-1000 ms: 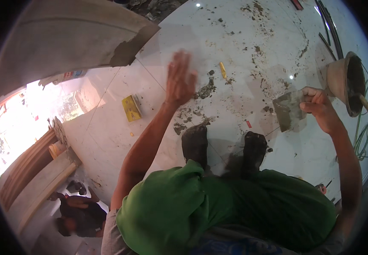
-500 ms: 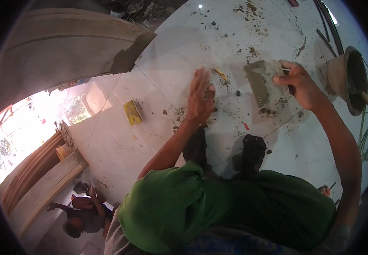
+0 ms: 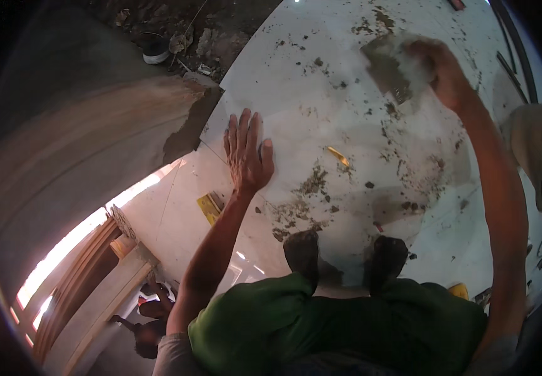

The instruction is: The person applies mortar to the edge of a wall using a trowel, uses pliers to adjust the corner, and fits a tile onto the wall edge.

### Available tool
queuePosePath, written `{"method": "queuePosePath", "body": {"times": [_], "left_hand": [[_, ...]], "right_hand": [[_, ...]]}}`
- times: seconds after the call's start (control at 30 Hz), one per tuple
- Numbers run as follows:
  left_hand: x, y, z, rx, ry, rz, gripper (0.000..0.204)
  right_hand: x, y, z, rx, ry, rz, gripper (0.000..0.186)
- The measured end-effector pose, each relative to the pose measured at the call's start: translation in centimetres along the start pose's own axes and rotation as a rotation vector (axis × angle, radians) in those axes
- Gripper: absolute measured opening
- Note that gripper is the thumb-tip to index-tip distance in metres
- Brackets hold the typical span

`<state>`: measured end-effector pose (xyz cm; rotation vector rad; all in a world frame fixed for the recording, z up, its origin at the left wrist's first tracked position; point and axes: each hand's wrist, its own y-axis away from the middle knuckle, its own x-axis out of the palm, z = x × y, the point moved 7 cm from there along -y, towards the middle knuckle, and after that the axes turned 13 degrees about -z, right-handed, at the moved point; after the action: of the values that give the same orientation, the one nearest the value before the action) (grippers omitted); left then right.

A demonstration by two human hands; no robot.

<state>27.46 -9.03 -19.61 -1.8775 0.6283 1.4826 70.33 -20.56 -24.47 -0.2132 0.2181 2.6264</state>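
Observation:
My right hand (image 3: 443, 69) is blurred by motion and grips the edge of a flat rectangular trowel-like plate (image 3: 387, 67). Grey-brown smears cover part of the plate, and it is low over the far part of the pale tiled floor (image 3: 296, 125). Its handle, if any, is hidden by the hand and the blur. To the left, my left hand (image 3: 246, 153) lies with its palm down on the tiles, fingers stretched out and thumb apart, holding nothing. Between the hands lies a small yellow tool (image 3: 338, 155). A yellow block (image 3: 210, 207) rests beside my left forearm.
Dirt crumbs (image 3: 312, 182) are scattered over the tiles near my feet (image 3: 301, 252). A basin (image 3: 528, 150) stands at the right, near dark strips (image 3: 512, 50). A curved grey slab (image 3: 95, 125) borders the left, with a white pail (image 3: 155, 57) beyond. Another person (image 3: 149, 329) crouches lower left.
My right hand has moved farther away with the plate. My left hand has shifted left and flattened, fingers spread. The whole view has also shifted, bringing more of the dark rubble into sight.

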Motion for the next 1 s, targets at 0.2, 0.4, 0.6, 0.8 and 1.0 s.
{"method": "queuePosePath", "body": {"times": [0.2,0.4,0.6,0.8,1.0], "left_hand": [[1.0,-0.1,1.1,-0.037,0.059,-0.001,0.057],[1.8,-0.5,1.3,-0.077,0.004,0.080,0.057],[1.8,-0.1,1.5,-0.044,-0.018,0.092,0.058],[2.7,0.1,1.3,-0.030,0.001,0.036,0.053],[1.5,1.2,0.2,0.019,0.012,-0.124,0.055]], "right_hand": [[-1.9,-2.5,-5.8,0.373,-0.568,-0.067,0.038],[-1.7,-2.2,-3.1,0.098,-0.487,-0.009,0.049],[-2.1,-2.6,-4.2,0.199,-0.696,0.020,0.051],[-2.3,-1.2,-2.1,-0.242,-0.034,-0.083,0.069],[0.9,-2.8,-1.1,-0.196,0.325,-0.218,0.077]]}}
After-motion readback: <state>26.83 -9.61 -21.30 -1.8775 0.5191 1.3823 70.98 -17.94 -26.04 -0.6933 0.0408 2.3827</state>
